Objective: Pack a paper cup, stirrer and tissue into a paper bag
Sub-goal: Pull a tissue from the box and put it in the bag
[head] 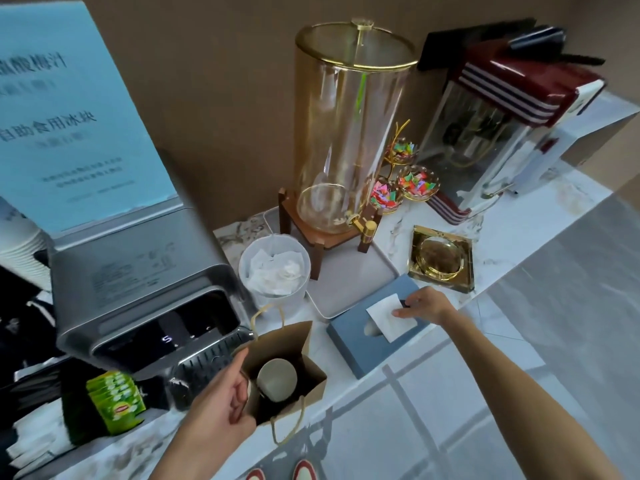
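A brown paper bag [277,344] stands open at the counter's front edge, with a pale paper cup [277,379] lying inside it. My left hand [221,407] grips the bag's near left rim. To the right lies a blue tissue box [356,348] with a white tissue [384,317] sticking out of its slot. My right hand [422,304] pinches the far corner of that tissue. I see no stirrer.
A grey machine [138,292] stands left of the bag, with green tea bags [116,400] in front of it. Behind are a white bin [273,271], a glass drink dispenser [346,133] on a grey tray [346,282], a gold ashtray [440,258], candy bowls [417,183] and a popcorn machine [502,133].
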A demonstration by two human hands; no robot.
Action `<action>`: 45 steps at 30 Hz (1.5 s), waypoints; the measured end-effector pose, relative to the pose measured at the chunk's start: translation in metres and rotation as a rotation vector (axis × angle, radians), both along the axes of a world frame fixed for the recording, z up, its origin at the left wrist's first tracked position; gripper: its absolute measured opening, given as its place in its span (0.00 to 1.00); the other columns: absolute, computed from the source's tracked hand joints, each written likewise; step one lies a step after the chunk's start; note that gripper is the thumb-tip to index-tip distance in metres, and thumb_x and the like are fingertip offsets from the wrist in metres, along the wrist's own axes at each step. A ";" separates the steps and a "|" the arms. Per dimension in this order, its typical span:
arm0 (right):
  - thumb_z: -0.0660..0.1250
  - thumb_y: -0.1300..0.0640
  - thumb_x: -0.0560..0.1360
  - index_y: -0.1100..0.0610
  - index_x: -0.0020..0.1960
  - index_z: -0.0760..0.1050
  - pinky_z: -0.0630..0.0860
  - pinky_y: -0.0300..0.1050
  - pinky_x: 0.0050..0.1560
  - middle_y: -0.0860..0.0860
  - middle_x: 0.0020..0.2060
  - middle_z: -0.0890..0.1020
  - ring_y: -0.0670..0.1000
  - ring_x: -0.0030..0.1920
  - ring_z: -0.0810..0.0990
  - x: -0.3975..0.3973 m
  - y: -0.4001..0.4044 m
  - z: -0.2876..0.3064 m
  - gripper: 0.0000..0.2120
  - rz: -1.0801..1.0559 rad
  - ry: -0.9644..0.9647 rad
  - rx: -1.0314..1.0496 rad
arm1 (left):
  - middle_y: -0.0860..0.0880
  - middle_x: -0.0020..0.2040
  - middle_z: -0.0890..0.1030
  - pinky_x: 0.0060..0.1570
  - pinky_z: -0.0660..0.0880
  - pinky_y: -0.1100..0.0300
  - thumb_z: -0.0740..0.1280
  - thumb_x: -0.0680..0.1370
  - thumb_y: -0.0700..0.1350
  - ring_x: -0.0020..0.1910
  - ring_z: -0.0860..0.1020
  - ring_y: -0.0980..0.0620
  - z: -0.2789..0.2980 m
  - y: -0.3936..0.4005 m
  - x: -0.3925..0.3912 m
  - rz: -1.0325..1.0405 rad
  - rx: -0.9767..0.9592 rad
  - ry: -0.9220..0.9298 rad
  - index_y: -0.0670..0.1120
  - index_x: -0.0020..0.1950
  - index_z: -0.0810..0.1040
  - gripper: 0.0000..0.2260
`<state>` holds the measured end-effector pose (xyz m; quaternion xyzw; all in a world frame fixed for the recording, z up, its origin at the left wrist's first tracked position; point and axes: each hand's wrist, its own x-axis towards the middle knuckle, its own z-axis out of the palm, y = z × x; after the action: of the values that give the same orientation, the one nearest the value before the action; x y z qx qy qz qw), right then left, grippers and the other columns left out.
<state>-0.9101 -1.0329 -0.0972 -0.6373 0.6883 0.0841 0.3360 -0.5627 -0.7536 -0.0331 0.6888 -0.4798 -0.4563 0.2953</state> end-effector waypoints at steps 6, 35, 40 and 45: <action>0.75 0.35 0.66 0.55 0.56 0.76 0.80 0.48 0.54 0.52 0.48 0.81 0.52 0.47 0.80 0.009 0.000 -0.012 0.29 -0.020 0.129 -0.009 | 0.47 0.42 0.73 0.43 0.73 0.55 0.69 0.68 0.28 0.33 0.71 0.54 0.004 0.001 -0.003 0.005 -0.008 -0.026 0.71 0.65 0.57 0.44; 0.69 0.61 0.76 0.58 0.61 0.80 0.83 0.42 0.44 0.55 0.54 0.86 0.51 0.53 0.86 0.039 0.077 0.175 0.13 -0.298 -1.045 0.242 | 0.47 0.43 0.71 0.42 0.71 0.64 0.68 0.70 0.30 0.36 0.69 0.56 0.011 -0.002 -0.014 0.020 0.010 0.089 0.58 0.75 0.60 0.39; 0.69 0.60 0.76 0.62 0.51 0.85 0.85 0.41 0.41 0.57 0.48 0.87 0.52 0.48 0.87 0.092 0.121 0.237 0.08 -0.030 -0.917 0.377 | 0.52 0.40 0.70 0.38 0.72 0.69 0.69 0.70 0.30 0.32 0.69 0.62 0.008 -0.004 -0.016 0.030 -0.008 0.122 0.58 0.76 0.57 0.42; 0.67 0.63 0.79 0.62 0.47 0.84 0.77 0.33 0.33 0.50 0.38 0.85 0.44 0.37 0.83 0.164 0.155 0.217 0.07 0.111 -0.600 0.401 | 0.54 0.41 0.72 0.39 0.71 0.69 0.71 0.68 0.33 0.34 0.70 0.64 0.007 -0.006 -0.022 0.028 -0.062 0.181 0.60 0.71 0.64 0.38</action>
<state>-0.7458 -0.8779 0.1200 -0.5914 0.4934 0.0445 0.6363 -0.5848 -0.7593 -0.0257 0.6420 -0.4553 -0.4974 0.3650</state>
